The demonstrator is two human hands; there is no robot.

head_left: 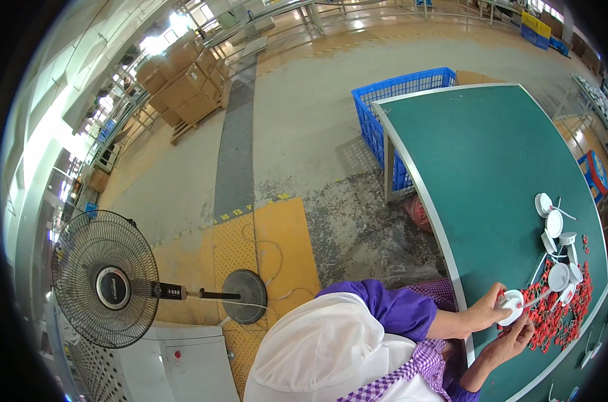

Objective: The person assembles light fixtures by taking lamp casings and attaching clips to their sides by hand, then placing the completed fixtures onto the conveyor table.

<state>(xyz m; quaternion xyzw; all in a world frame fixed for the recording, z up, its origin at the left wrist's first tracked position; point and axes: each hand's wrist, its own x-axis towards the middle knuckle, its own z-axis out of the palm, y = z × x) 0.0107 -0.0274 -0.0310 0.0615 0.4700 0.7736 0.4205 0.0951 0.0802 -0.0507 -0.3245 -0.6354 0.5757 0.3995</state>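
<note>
My left hand (490,312), in a purple sleeve, grips a white round disc-shaped part (512,307) above the green table (492,161). Just below it, the fingers of my right hand (510,346) are pinched at the disc's lower edge; what lies between them is too small to make out. A pale strip with a reddish end runs from the disc toward the pile. Beside both hands spreads a heap of small red plastic pieces (575,318). Several white round parts with white stems or cords lie on and beyond it, one of them a cup-like piece (558,277).
A blue plastic crate (406,89) stands against the table's far left side. On my left are a standing fan (106,285), its round base (245,297) with a loose cable, and a white cabinet (195,365). Stacked cartons (187,84) sit farther off. White gathered cloth (317,342) fills the lower middle.
</note>
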